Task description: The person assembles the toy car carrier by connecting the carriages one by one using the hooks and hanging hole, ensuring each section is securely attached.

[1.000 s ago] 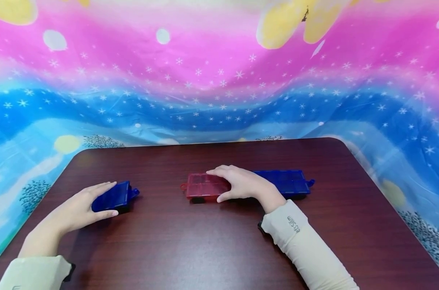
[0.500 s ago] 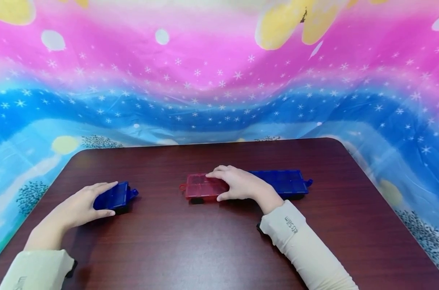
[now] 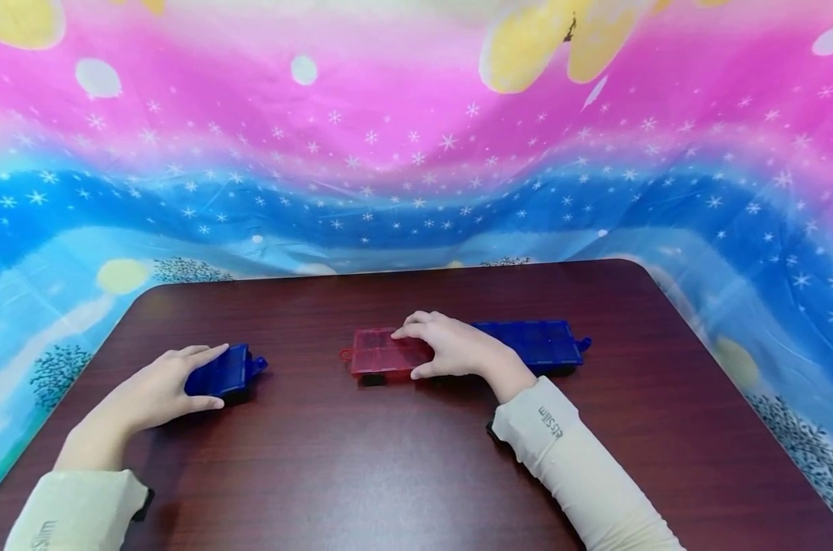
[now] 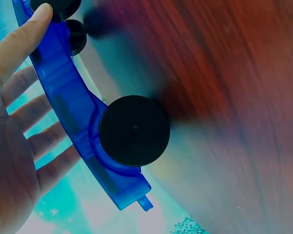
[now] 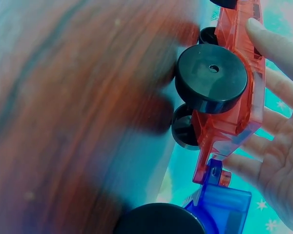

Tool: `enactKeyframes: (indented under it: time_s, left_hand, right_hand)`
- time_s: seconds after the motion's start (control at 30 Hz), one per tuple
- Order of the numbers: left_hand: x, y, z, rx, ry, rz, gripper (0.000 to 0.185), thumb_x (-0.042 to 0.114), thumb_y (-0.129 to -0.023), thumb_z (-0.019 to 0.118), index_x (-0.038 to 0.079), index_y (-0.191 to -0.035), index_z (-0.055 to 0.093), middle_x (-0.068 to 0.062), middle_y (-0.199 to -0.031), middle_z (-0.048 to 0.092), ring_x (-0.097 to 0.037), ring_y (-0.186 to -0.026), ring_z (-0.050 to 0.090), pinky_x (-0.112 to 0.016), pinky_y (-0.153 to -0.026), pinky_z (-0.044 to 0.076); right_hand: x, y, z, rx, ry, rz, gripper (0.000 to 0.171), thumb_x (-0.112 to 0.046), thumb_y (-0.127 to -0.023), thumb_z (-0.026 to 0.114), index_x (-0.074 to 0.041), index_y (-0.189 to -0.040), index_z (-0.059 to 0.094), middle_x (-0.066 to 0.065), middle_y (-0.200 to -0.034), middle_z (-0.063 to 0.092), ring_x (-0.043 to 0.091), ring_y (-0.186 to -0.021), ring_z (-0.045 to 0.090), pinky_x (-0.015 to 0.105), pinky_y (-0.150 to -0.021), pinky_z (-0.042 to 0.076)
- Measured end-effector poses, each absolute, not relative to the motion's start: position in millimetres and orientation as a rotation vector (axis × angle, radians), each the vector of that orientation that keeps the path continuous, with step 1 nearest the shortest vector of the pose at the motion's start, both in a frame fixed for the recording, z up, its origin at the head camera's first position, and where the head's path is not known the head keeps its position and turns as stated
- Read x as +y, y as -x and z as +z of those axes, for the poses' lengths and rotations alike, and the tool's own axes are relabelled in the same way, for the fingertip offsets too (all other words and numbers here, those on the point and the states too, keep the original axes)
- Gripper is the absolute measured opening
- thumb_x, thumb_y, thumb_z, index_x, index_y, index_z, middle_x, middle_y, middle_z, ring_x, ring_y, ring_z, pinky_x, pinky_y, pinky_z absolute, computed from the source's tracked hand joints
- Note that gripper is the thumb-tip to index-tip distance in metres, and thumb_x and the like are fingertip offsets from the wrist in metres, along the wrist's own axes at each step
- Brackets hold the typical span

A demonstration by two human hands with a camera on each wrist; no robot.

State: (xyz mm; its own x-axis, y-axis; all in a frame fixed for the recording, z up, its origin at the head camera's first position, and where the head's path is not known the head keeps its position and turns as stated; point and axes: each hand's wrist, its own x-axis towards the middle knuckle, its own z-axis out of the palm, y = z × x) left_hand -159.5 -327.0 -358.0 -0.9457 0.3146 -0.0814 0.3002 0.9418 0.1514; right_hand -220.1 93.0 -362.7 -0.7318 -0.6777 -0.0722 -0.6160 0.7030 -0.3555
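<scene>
Left hand [image 3: 157, 390] has nudged its blue wheeled car [image 3: 225, 373] slightly rightward, fingers curled round it; right hand [image 3: 457, 348] stays arched, gripping the red car [image 3: 382, 356] hooked to another blue car [image 3: 536, 343].

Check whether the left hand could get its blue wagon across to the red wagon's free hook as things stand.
Probably yes. The left hand already grips the blue wagon, and only bare table lies between it and the red wagon, held by the right hand.
</scene>
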Motion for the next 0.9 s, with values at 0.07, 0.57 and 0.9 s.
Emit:
enactKeyframes:
  time_s: [0.07,0.57,0.9]
  left_hand:
    - [-325,160,-358,2.993,-0.478,0.202,0.085,0.05,-0.072,0.073,0.008,-0.139,0.042,-0.027,-0.131,0.046,-0.048,-0.115,0.042,-0.062,-0.086,0.041]
    - [-300,165,-347,2.975,-0.528,0.196,0.083,0.044,-0.072,0.075,0.009,-0.139,0.042,-0.025,-0.131,0.047,-0.045,-0.116,0.042,-0.06,-0.086,0.044]
    - [-283,172,-344,2.955,-0.599,0.187,0.082,0.045,-0.071,0.075,0.011,-0.139,0.044,-0.023,-0.13,0.048,-0.044,-0.116,0.044,-0.056,-0.087,0.045]
  right_hand:
    - [93,220,-363,2.713,1.042,-0.462,0.061,-0.036,-0.078,0.072,-0.027,-0.134,0.049,0.0,-0.137,0.044,0.02,-0.123,0.043,0.041,-0.099,0.042]
    - [95,222,-361,2.705,1.019,-0.506,0.061,-0.037,-0.078,0.072,-0.029,-0.134,0.049,-0.002,-0.136,0.044,0.017,-0.124,0.042,0.04,-0.1,0.041]
    - [97,222,-363,2.692,1.017,-0.53,0.06,-0.038,-0.079,0.071,-0.029,-0.134,0.048,-0.002,-0.138,0.042,0.018,-0.127,0.04,0.04,-0.103,0.038]
